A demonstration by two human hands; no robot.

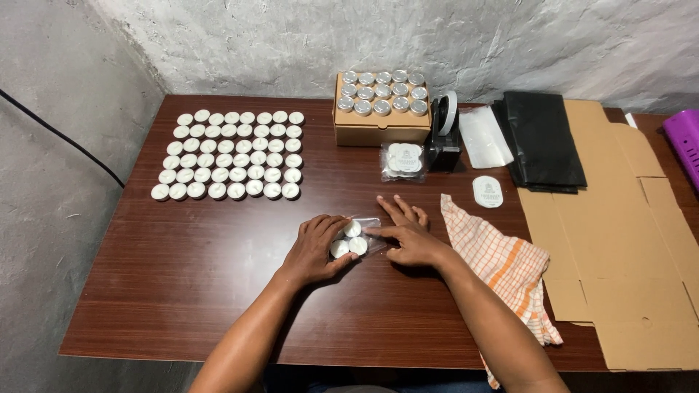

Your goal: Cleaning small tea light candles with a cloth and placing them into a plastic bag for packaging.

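Scene: a dark wooden table (182, 276) against a rough grey wall, seen from above by the person working at it.
Left hand (317, 249): curled around a clear plastic bag (364, 234) of white tealight candles (348, 239) near the middle of the table, fingers bent and closed on the bag's left side.
Right hand (409, 236): flat on the table just right of the bag, fingers spread apart, index fingertip pressing the bag's right edge.
Bag contents: 3 candles are visible; any others are hidden by the left hand.
Far left: a grid of loose white candles (233, 154) in neat rows.
Far centre: an open cardboard box (380, 124) holding silver-cupped candles, with a filled packet (403, 160) in front and a black tape dispenser (443, 138) just right.
Right: an orange checked cloth (502, 262), flat cardboard sheets (619, 240) and a folded black plastic bag (542, 138).
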